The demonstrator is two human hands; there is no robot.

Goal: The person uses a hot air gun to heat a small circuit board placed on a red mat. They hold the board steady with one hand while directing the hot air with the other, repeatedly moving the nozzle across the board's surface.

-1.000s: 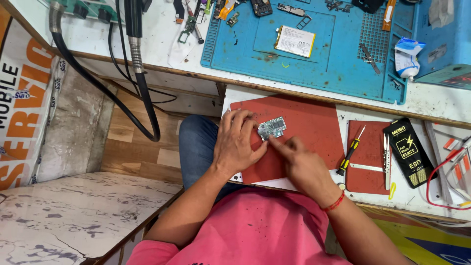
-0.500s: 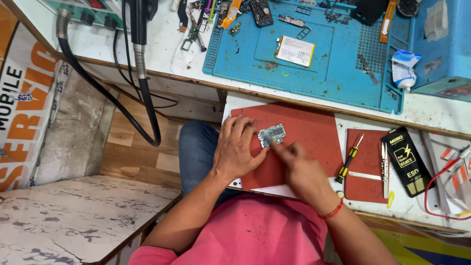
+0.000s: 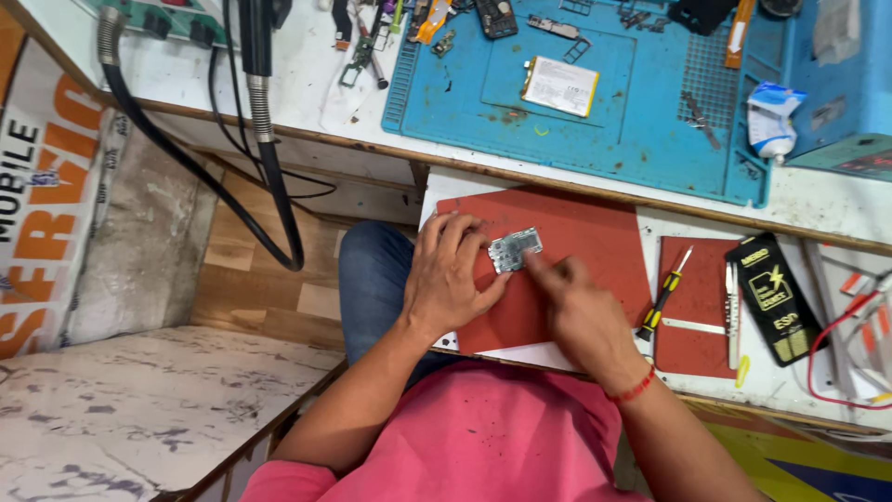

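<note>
A small silvery circuit board (image 3: 516, 249) lies on a red mat (image 3: 595, 242) on a pull-out shelf in front of me. My left hand (image 3: 451, 274) rests on the mat with its fingers and thumb holding the board's left end. My right hand (image 3: 576, 311) comes in from the right, its fingertips pinched together and touching the board's lower right edge; whether a small tool is in them is not visible. A red thread band circles my right wrist (image 3: 634, 389).
A screwdriver (image 3: 663, 293), tweezers (image 3: 732, 311) and a black pack (image 3: 773, 296) lie on a second red mat to the right. Beyond the shelf lies a blue work mat (image 3: 595, 102) with a battery (image 3: 559, 85) and phone parts. A black hose (image 3: 265, 139) hangs left. Red wires (image 3: 836, 363) curl at far right.
The view has shifted slightly. Both hands stay on the board; the right fingertips have moved a little along its lower edge.
</note>
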